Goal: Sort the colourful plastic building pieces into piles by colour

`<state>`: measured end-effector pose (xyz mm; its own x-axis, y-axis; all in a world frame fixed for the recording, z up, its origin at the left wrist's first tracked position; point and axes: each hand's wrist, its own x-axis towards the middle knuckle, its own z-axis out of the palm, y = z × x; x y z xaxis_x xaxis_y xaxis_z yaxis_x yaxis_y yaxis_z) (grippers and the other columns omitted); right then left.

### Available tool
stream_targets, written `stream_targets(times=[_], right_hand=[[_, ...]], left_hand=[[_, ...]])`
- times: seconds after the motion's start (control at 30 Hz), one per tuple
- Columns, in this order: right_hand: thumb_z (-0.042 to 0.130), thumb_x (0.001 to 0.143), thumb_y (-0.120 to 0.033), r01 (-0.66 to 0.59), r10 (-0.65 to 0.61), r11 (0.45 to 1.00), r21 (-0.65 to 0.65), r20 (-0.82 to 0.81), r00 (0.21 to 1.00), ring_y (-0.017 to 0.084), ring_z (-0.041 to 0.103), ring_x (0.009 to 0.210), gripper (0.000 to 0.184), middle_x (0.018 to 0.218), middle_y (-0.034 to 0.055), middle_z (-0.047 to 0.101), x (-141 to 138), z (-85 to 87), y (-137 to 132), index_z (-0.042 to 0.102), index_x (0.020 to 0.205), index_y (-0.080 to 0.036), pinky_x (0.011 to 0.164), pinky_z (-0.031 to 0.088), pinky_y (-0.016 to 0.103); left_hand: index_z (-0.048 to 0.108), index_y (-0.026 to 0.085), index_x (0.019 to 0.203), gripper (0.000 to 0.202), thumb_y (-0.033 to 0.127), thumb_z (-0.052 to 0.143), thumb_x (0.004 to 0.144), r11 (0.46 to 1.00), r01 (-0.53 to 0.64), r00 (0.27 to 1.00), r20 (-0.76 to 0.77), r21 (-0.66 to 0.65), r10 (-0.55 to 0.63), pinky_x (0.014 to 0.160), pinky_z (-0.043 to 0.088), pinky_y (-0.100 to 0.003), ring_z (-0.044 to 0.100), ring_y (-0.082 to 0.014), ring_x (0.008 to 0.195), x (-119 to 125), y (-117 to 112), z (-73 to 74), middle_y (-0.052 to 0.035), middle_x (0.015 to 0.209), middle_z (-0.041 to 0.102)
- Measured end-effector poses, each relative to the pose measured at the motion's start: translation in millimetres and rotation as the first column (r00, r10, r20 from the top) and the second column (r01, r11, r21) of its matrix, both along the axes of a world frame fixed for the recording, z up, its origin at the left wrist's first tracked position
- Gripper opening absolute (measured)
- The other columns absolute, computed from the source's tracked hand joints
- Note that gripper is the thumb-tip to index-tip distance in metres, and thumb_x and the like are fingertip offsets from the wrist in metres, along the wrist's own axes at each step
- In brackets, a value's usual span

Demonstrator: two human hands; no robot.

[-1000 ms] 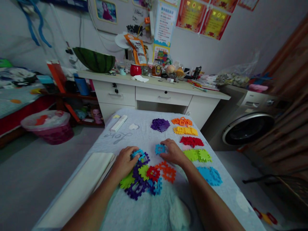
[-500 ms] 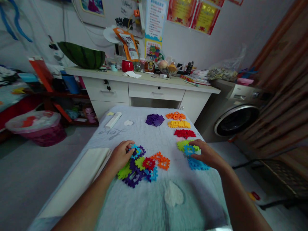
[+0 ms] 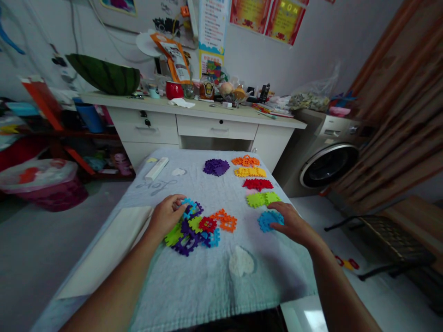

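Observation:
My left hand is closed at the left side of a mixed heap, its fingertips on a light blue notched plastic building piece. Purple, green, red and blue pieces overlap in this heap, with orange pieces at its right edge. My right hand has thumb and fingers around the blue pieces at the right of the table, gripping one at the pile. Beyond that pile lie groups of green, red, yellow and orange pieces. A purple pile sits to their left.
A white box-like strip lies at the table's far left. Folded pale material runs along the left edge. Behind stands a white desk bearing a watermelon piece and jars. A washing machine is at right.
My right hand has brought a blue piece from over the green group down onto the blue pile. My left hand stays by the mixed heap. The camera view has shifted slightly.

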<state>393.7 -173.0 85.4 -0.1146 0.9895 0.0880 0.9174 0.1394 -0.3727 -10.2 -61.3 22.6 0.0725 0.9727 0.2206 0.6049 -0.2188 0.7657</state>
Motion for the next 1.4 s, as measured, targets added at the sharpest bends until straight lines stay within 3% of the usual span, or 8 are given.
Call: stream_targets(times=[0.13,0.33,0.53,0.8,1.03,1.13,1.23,1.4], right_hand=[[0.064,0.079,-0.024,-0.052,0.056,0.995,0.09,-0.04,0.998,0.028,0.052,0.12,0.039,0.124,0.0113,0.062,-37.0,2.7,10.8,0.062,0.118,-0.02,0.106,0.036,0.049],[0.064,0.08,-0.019,-0.258,0.266,0.963,0.076,-0.133,0.955,0.025,0.054,0.115,0.041,0.12,0.0117,0.063,-139.0,-1.2,40.3,0.06,0.121,-0.017,0.102,0.041,0.043],[0.065,0.08,-0.021,-0.231,0.291,0.946,0.225,-0.287,0.912,0.024,0.053,0.114,0.049,0.125,0.0131,0.06,-196.3,-23.0,65.6,0.053,0.128,-0.016,0.1,0.041,0.042],[0.054,0.083,-0.017,-0.098,0.232,0.957,0.273,-0.514,0.826,0.017,0.057,0.083,0.013,0.087,0.0032,0.065,-199.3,-38.3,70.8,0.064,0.092,-0.019,0.08,0.045,0.031],[0.052,0.08,-0.028,0.129,0.018,0.979,0.158,-0.698,0.716,0.015,0.055,0.067,0.018,0.076,0.0001,0.061,-170.4,-42.7,78.3,0.06,0.093,-0.018,0.064,0.044,0.026],[0.05,0.079,-0.025,0.163,-0.075,0.982,0.096,-0.594,0.801,0.016,0.056,0.067,0.022,0.074,0.0011,0.061,-158.4,-47.0,80.7,0.062,0.095,-0.016,0.065,0.043,0.027],[0.053,0.08,-0.026,0.163,-0.108,0.977,0.135,-0.346,0.932,0.02,0.058,0.087,0.025,0.092,0.0083,0.066,-154.1,-50.6,80.7,0.066,0.099,-0.015,0.081,0.043,0.032],[0.061,0.081,-0.048,0.163,-0.152,0.98,0.114,-0.099,0.984,0.028,0.051,0.109,0.049,0.117,0.0126,0.062,-162.6,-51.5,77.7,0.061,0.121,-0.019,0.093,0.036,0.038]], left_hand=[[0.065,0.02,0.104,0.039,0.046,0.057,0.076,1.0,0.004,1.0,0.006,0.023,-0.004,0.063,0.048,-0.027,0.058,-0.0146,0.066,0.1,0.8,0.4,-0.0012,0.085,0.063],[0.065,0.02,0.101,0.034,0.042,0.059,0.076,0.998,0.045,0.998,0.042,0.052,-0.047,0.06,0.047,-0.025,0.055,-0.0126,0.062,4.3,-3.7,5.3,-0.0003,0.083,0.06],[0.065,0.02,0.098,0.027,0.035,0.06,0.076,0.994,0.084,0.992,0.086,0.069,-0.089,0.063,0.048,-0.025,0.056,-0.0125,0.064,8.8,-9.8,14.5,0.0004,0.08,0.06],[0.065,0.02,0.095,0.018,0.029,0.059,0.08,0.974,0.196,0.97,0.122,0.116,-0.209,0.072,0.05,-0.026,0.061,-0.0143,0.077,16.2,-19.0,24.5,-0.0009,0.085,0.064],[0.062,0.019,0.108,0.034,0.041,0.061,0.082,0.96,0.259,0.966,-0.033,0.106,-0.257,0.097,0.046,-0.038,0.059,-0.023,0.107,8.6,-15.8,26.8,-0.0072,0.109,0.064],[0.058,0.021,0.119,0.055,0.051,0.068,0.074,0.946,0.325,0.938,-0.13,0.001,-0.323,0.107,0.037,-0.046,0.05,-0.0297,0.123,1.5,-13.8,24.6,-0.0099,0.127,0.058],[0.05,0.023,0.133,0.084,0.058,0.077,0.061,0.887,0.439,0.869,-0.184,-0.141,-0.459,0.111,0.031,-0.05,0.041,-0.0341,0.131,-7.1,-14.9,26.1,-0.0115,0.14,0.048],[0.034,0.027,0.146,0.107,0.061,0.079,0.055,0.785,0.569,0.782,-0.133,-0.246,-0.609,0.116,0.025,-0.049,0.032,-0.0335,0.138,-19.2,-19.0,33.5,-0.0116,0.148,0.036]])
